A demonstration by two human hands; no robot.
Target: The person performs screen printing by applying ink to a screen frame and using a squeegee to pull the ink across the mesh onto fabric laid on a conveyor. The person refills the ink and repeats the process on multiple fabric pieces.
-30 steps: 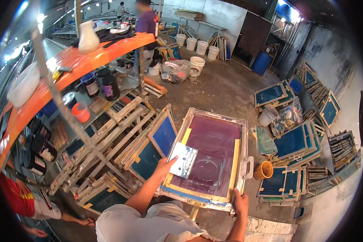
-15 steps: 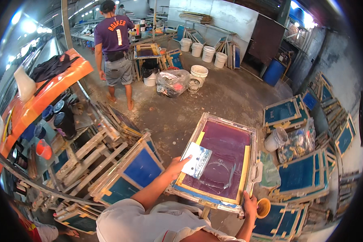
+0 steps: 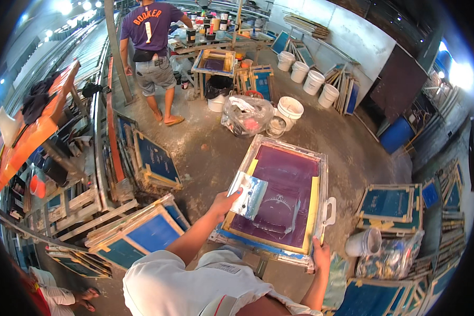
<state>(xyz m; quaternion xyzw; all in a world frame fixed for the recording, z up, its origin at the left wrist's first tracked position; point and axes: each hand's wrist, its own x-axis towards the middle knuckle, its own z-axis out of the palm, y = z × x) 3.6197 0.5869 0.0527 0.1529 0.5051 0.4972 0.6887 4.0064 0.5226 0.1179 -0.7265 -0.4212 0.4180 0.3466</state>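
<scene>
A wooden-framed printing screen (image 3: 279,184) with purple mesh, yellow tape strips and a pale round design is held out in front of me. My left hand (image 3: 225,204) grips its left side, the thumb pressed on a flat, white-and-blue, ink-smeared piece (image 3: 251,198). That piece lies over the screen's left edge; its exact kind I cannot make out. My right hand (image 3: 321,254) is closed round the near right corner of the frame, fingers partly hidden beneath. A white handle-like loop (image 3: 329,211) sticks out from the frame's right side.
Framed screens (image 3: 152,234) lean at my left, and more (image 3: 388,204) lie at right beside a grey bucket (image 3: 363,242) and a filled plastic bag (image 3: 392,255). Ahead stand a stuffed clear bag (image 3: 247,117), white buckets (image 3: 290,110) and a person (image 3: 151,52) at a cluttered table.
My view has shifted, and I hold the printing screen with the same grip. The person ahead has stepped to the table. A yellow cup near my right hand is out of sight.
</scene>
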